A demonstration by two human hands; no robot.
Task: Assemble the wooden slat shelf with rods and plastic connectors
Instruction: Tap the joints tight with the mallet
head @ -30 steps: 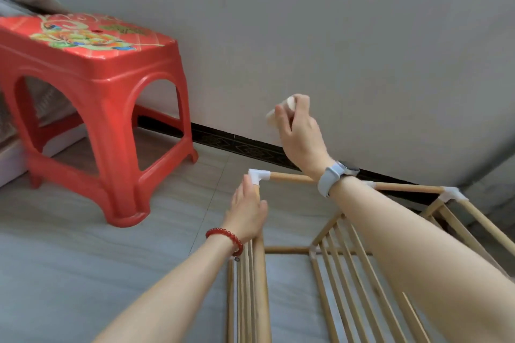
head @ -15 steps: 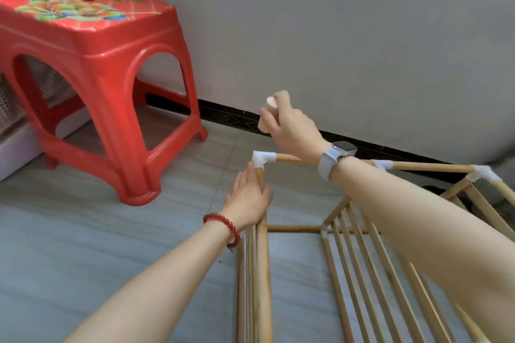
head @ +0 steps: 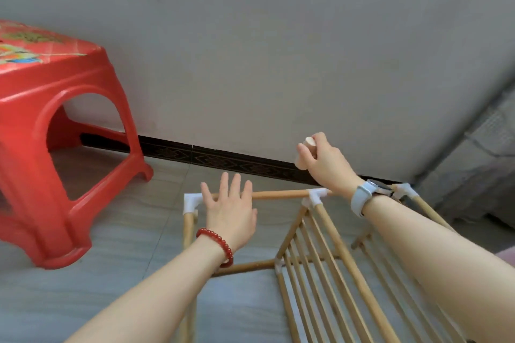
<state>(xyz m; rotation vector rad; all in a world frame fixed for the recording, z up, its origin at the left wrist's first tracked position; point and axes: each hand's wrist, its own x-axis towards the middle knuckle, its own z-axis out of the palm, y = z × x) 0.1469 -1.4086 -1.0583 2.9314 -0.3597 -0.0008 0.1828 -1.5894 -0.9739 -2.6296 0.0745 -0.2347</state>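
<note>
Open floor (head: pixel 133 231) between red stool (head: pixel 55 147) and shelf frame (head: pixel 320 245); wall (head: pixel 278 64) close behind the top rod (head: pixel 278 194).

Your left hand (head: pixel 230 213) is spread flat, palm down, fingers straight and fanned forward, thumb out to the right; a red bead bracelet (head: pixel 217 245) circles that wrist, and the bare forearm runs back to the lower left. Your right hand (head: pixel 324 160) is raised higher and further forward, its fingers curled round a short wooden peg (head: pixel 305 152) held upright. A pale-strapped watch (head: pixel 367 193) sits on that wrist; the forearm reaches in from the lower right.
</note>
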